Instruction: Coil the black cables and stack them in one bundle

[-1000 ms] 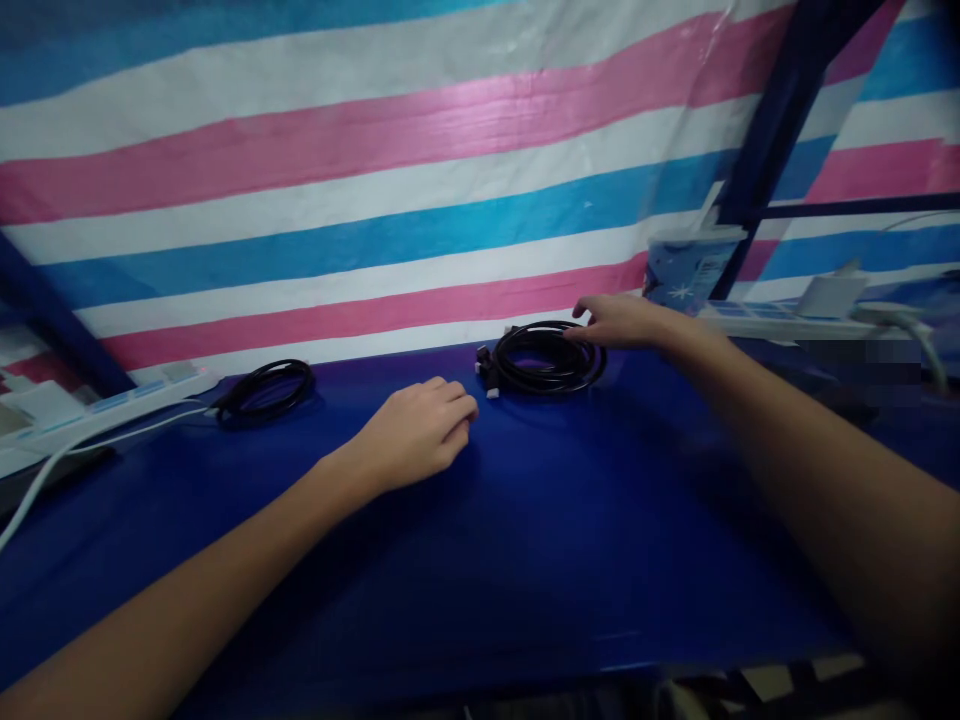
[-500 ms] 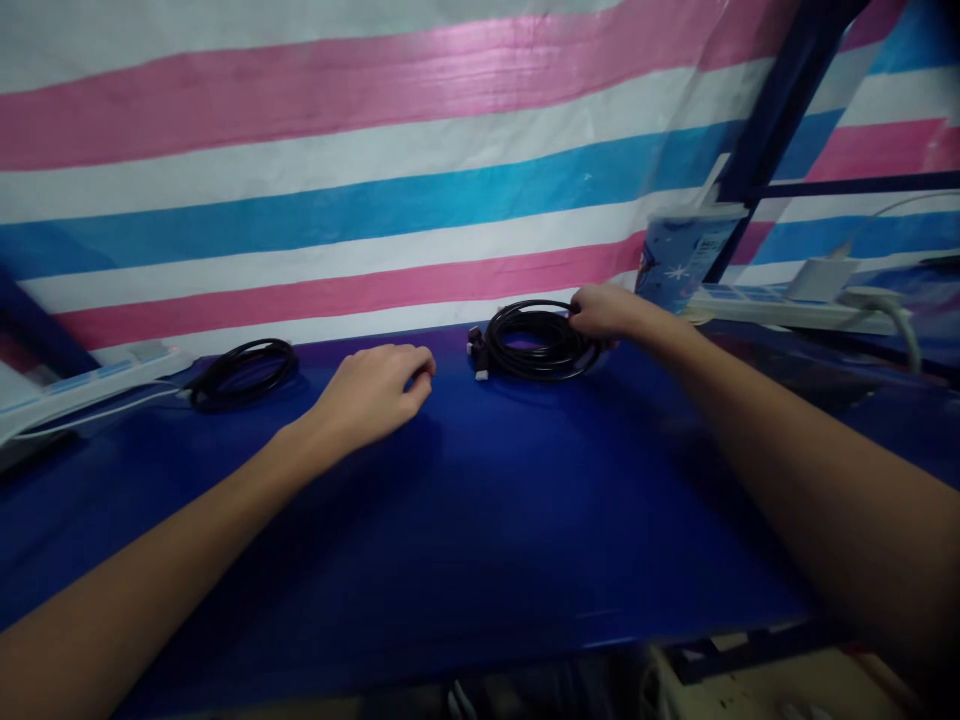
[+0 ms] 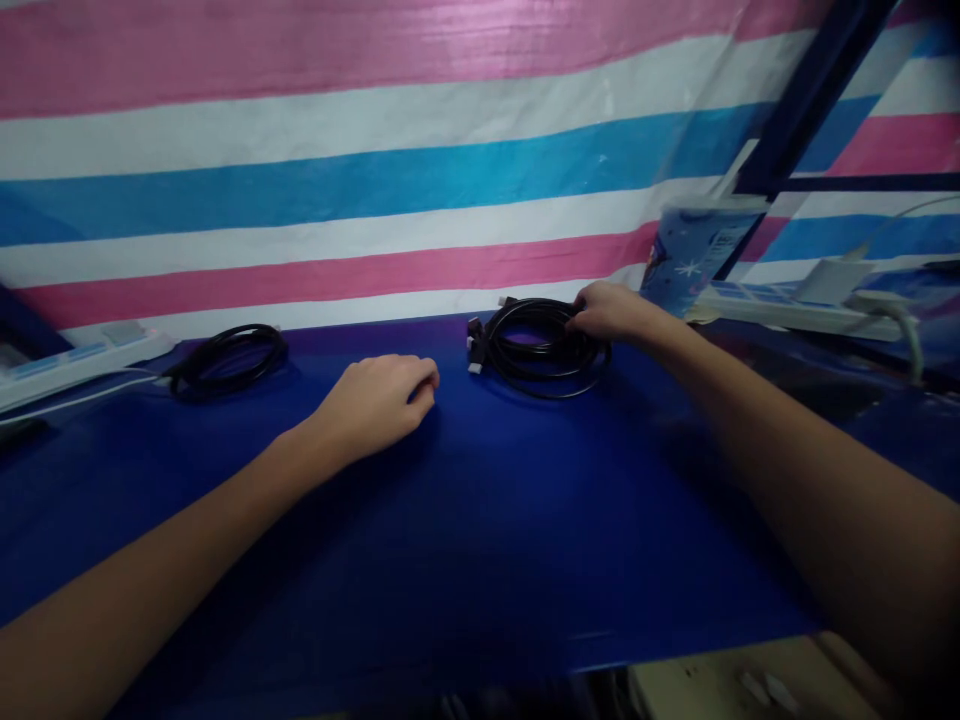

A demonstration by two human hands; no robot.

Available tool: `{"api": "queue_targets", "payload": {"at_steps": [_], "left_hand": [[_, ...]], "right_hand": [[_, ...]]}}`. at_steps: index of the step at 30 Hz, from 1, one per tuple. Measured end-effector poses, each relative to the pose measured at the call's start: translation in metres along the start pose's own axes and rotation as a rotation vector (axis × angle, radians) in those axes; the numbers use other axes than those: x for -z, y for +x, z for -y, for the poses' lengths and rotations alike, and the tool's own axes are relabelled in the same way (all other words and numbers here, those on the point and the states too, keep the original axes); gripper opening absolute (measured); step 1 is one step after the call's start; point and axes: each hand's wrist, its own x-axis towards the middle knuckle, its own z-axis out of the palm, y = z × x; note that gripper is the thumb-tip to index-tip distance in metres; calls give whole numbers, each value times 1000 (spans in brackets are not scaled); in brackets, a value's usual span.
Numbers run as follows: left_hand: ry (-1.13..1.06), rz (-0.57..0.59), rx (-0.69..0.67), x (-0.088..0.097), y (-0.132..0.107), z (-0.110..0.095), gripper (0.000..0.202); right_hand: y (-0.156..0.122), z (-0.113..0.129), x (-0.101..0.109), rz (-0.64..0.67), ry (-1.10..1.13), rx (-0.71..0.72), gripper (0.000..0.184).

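A coil of black cable lies on the blue table near the back wall. My right hand is closed on the coil's right side, fingers curled over the loops. My left hand rests on the table left of the coil, fingers curled loosely under, with nothing visible in it. A second black cable coil lies further left, apart from both hands.
A striped pink, white and blue tarp hangs behind the table. White power strips lie at the far left and far right. A blue carton stands beside a dark blue post at the right.
My right hand has gone from reaching over the coil with fingers out to closing on its right side. My left hand drew back slightly leftward and stays on the table.
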Motion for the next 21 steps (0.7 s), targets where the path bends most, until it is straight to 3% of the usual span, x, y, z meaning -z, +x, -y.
{"api": "queue_targets", "payload": {"at_steps": [6,9,12,16,21], "left_hand": [[-5,-25,-4,-1,0,3,25],[-47,-105,57,2,-1,3,24],[-271,-213,137,3,-1,4,31],[-635,-292,136,-1,1,7,55],[-745,-625,287,5,4,11,48]], "right_hand": [[-16,18,14,-155,57,27,18],[-33,37,21,-205,361,96,14],[-51,57,21,-277,737,326,7],[-69,78,14,-169,1055,609,11],[-81,89,9,-56,1227,637,16]]}}
